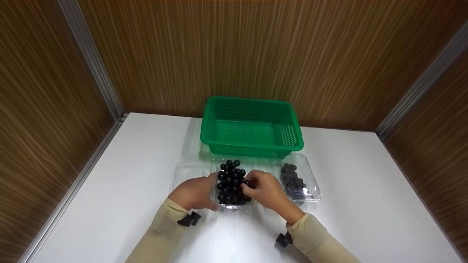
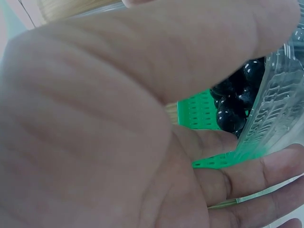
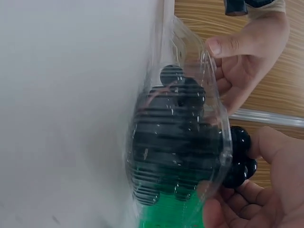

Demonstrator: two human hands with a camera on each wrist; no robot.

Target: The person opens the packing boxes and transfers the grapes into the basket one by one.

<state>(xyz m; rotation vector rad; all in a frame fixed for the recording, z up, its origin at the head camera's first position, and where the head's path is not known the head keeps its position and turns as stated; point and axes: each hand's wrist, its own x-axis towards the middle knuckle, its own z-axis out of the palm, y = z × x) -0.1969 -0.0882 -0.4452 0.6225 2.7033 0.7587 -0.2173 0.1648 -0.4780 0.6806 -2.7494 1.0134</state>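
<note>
A bunch of dark, glossy grapes (image 1: 227, 179) lies in a clear plastic container (image 1: 231, 207) at the middle of the table. My left hand (image 1: 193, 192) grips that container by its left side, the thumb at the rim (image 3: 205, 54). At the opposite side, my right hand (image 1: 270, 190) pinches several grapes (image 3: 240, 142) that stick out past the rim, between thumb and fingers. Part of the bunch is hidden behind the right fingers in the head view. Through the ribbed wall, the right wrist view shows more of the grapes.
Behind the container stands a green slotted basket (image 1: 252, 147). To the right lies another clear container (image 1: 311, 186) with dark grapes (image 1: 290, 175) inside. A clear plastic lid (image 1: 188, 171) extends to the left. Wood-grain panels (image 1: 234, 51) enclose the white table (image 1: 153, 146).
</note>
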